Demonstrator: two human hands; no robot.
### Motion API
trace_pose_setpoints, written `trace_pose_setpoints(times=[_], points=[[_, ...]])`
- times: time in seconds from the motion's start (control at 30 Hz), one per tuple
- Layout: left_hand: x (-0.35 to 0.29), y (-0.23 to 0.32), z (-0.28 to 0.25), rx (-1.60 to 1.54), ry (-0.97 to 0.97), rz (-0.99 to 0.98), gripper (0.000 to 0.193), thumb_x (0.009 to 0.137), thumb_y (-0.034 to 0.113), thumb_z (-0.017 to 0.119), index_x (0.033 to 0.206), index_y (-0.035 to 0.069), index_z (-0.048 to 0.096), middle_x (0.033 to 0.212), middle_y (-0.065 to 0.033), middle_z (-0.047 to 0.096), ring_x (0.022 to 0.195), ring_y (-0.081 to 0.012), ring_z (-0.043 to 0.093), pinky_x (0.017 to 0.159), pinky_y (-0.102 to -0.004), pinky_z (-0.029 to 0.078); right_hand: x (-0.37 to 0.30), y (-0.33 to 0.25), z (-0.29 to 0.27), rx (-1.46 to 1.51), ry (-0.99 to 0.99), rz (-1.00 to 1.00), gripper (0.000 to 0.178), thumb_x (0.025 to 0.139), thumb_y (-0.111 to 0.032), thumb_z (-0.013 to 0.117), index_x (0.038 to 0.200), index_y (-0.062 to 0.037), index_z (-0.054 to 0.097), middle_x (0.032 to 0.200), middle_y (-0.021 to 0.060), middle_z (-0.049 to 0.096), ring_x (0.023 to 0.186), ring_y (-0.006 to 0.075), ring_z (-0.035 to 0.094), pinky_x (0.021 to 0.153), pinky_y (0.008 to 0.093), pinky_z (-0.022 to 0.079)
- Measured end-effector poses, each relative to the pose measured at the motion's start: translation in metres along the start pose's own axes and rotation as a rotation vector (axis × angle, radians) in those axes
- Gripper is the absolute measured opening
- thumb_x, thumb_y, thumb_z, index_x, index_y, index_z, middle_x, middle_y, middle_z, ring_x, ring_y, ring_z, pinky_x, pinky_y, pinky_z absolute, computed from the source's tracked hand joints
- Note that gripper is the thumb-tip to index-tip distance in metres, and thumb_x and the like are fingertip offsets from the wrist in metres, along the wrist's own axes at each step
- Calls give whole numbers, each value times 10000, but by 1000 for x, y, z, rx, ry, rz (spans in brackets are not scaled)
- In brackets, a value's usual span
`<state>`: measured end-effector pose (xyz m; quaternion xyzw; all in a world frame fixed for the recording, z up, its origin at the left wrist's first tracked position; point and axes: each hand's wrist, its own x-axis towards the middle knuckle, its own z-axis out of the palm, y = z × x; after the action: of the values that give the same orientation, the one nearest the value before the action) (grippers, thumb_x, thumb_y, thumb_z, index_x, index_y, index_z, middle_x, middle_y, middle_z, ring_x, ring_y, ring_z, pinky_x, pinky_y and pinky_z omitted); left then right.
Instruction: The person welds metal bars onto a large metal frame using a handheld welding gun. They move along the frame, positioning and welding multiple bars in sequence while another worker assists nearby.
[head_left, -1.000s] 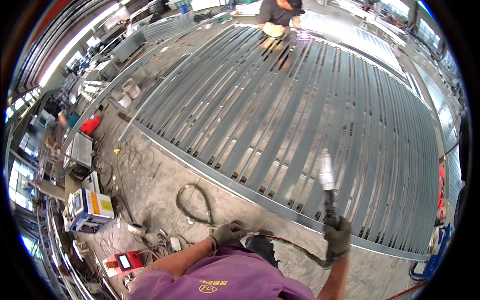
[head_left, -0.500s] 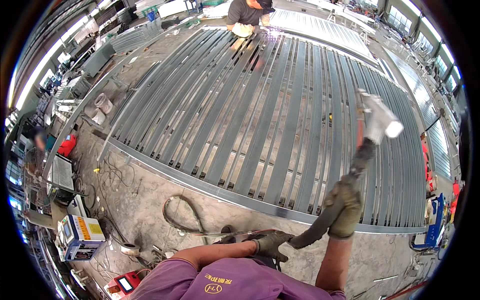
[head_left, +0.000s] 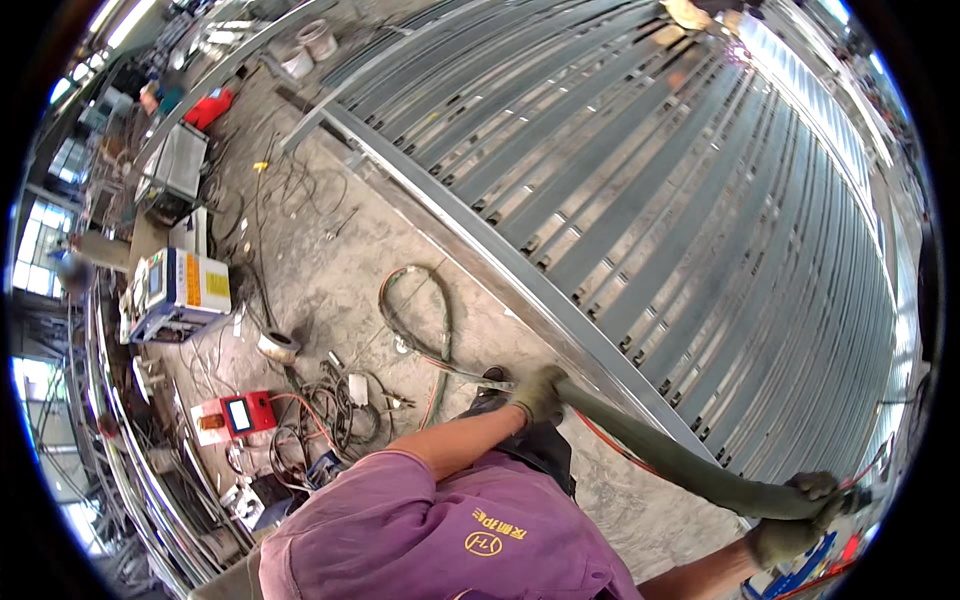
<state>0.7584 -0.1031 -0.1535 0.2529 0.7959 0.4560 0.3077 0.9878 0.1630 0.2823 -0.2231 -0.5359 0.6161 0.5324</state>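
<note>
A thick hose in a dark green sleeve (head_left: 680,460) runs from the middle of the view to the lower right. My gloved left hand (head_left: 540,395) is closed round its near end, in front of my body. My gloved right hand (head_left: 785,535) grips its other end at the lower right. What lies beyond the right hand, toward the rim, is too small and bent to make out. A thin red-orange line (head_left: 615,440) hangs along the hose. Beside both hands lies a large frame of parallel grey metal bars (head_left: 620,260), with its near rail (head_left: 480,230) along the hose.
At the far end, welding light (head_left: 738,52) glows beside another person's glove (head_left: 687,14). On the floor at left are a white and blue machine (head_left: 180,290), a red device with a screen (head_left: 250,412), a wire spool (head_left: 278,346), tangled cables (head_left: 335,410) and a looped hose (head_left: 385,300).
My view has turned left, so the bar frame sits further right. My right hand and the hose have swung down to the lower right. The pale tool head over the bars no longer shows clearly.
</note>
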Motion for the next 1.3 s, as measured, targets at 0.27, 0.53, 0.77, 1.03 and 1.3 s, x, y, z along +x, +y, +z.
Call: trace_pose_setpoints(times=[0.27, 0.53, 0.77, 1.03, 1.3], points=[[7, -40, -293, -1367, 979, -20, 325, 1151, 290, 517, 1336, 78, 680, 1195, -155, 775, 1104, -291, 744, 967, -447, 630, -117, 119, 53, 576, 72, 530, 309, 1104, -293, 727, 1253, -58, 593, 1095, 35, 623, 1008, 196, 651, 987, 408, 535], [-75, 248, -402, -480, 1055, 851, 643, 880, -24, 881, 1472, 55, 644, 1439, -134, 652, 1341, -270, 651, 1144, -399, 548, -117, 140, 3, 1114, -53, 715, 265, 1108, -234, 702, 1315, -84, 630, 1095, 15, 684, 996, 130, 724, 901, 380, 563], [-97, 413, -226, -80, 878, 1123, 559, 746, 147, 971, 1247, 78, 733, 1269, -135, 707, 1202, -332, 673, 1085, -447, 520, -144, 69, -268, 425, 199, 108, 255, 1071, -186, 715, 1287, -52, 692, 1048, -2, 670, 936, 96, 651, 832, 269, 542], [-194, 464, 1, -73, 353, 1055, 524, 665, 284, 980, 1096, 119, 732, 1074, -96, 719, 1072, -340, 707, 910, -488, 587, -182, -94, -421, -560, 758, -255, 174, 1051, -154, 717, 1156, -14, 720, 989, 30, 677, 935, 151, 658, 848, 311, 565], [-274, 571, 120, -25, -494, 936, 623, 719, 524, 905, 1113, 71, 742, 1119, -144, 724, 1099, -335, 708, 966, -491, 607, -196, -177, -447, -835, 879, -297, 174, 1050, -189, 723, 1113, -27, 722, 954, 28, 668, 885, 151, 650, 811, 314, 557]])
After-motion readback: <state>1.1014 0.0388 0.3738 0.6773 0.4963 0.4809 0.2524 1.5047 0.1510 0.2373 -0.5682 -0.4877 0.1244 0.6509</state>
